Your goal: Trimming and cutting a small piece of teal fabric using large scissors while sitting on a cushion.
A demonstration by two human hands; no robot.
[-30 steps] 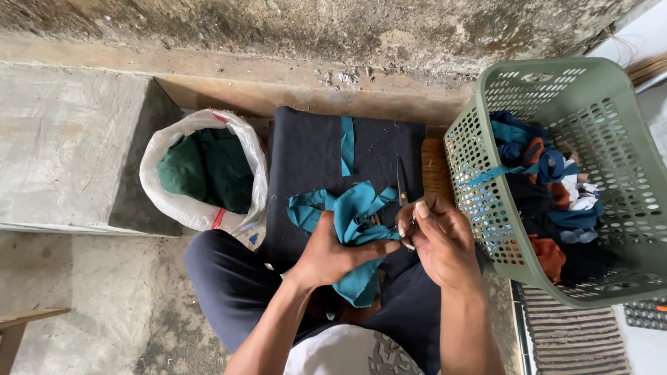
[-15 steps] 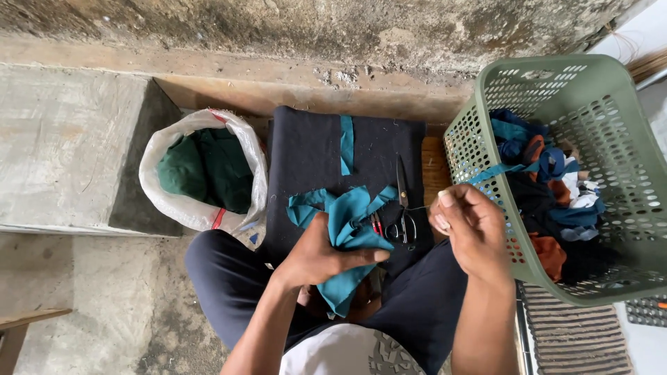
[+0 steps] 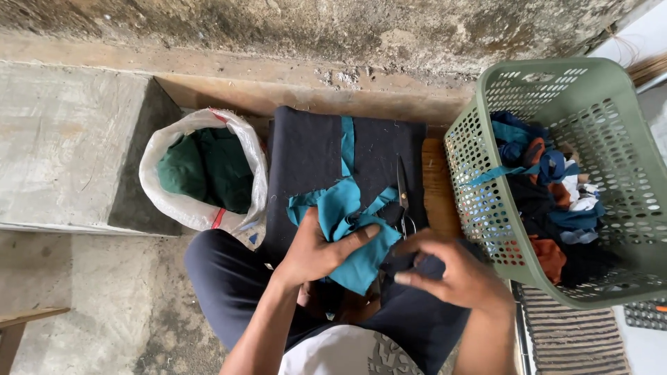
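Currently, a seated person is pressing the left hand (image 3: 321, 248) down onto a crumpled teal cloth (image 3: 347, 229), fingers closed over it, on a dark padded board (image 3: 306, 156) across the lap. The right hand (image 3: 451, 272) is hovering just beside the cloth, fingers loosely curled and holding nothing that I can see. Black scissors (image 3: 402, 198) are lying on the board, blades pointing away, just beyond both hands; a careless reach could be catching a finger on them, or dragging the cloth could be knocking them off. A white woven sack (image 3: 205, 208) of green fabric is standing to the left. A green perforated basket (image 3: 486, 208) of mixed scraps is sitting to the right. No labels are showing.
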